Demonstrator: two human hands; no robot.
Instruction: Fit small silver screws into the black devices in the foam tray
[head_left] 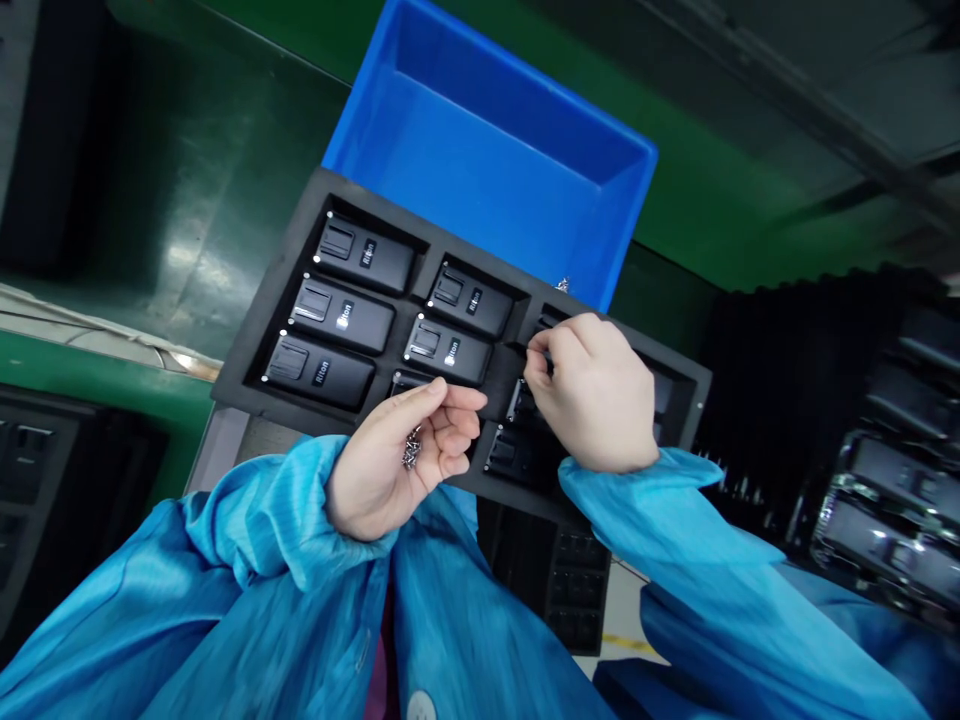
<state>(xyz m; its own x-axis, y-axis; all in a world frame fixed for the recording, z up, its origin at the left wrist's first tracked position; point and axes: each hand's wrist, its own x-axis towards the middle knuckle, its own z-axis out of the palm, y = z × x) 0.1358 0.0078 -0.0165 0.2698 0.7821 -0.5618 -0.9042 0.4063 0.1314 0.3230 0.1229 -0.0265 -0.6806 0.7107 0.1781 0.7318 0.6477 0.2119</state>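
My left hand (409, 450) is cupped, with a small heap of metal screws (412, 447) in its palm. It hovers over the near edge of a black foam tray (262, 395). Over the tray's right-hand part, my right hand (592, 390) has thumb and fingertips pinched together; whatever is between them is too small to make out. Black plastic devices marked "Riton" (346, 312) lie in rows in the tray's recesses, with bright dots at their corners. A device (514, 452) beneath my right hand is partly covered by it.
A blue plastic bin (480, 140) stands behind the tray, with more small metal pieces (562, 285) by its near edge. Other foam trays with black devices are at the lower left (26, 450), below (577, 580) and at the right (892, 480). The green work surface (225, 160) shows at left.
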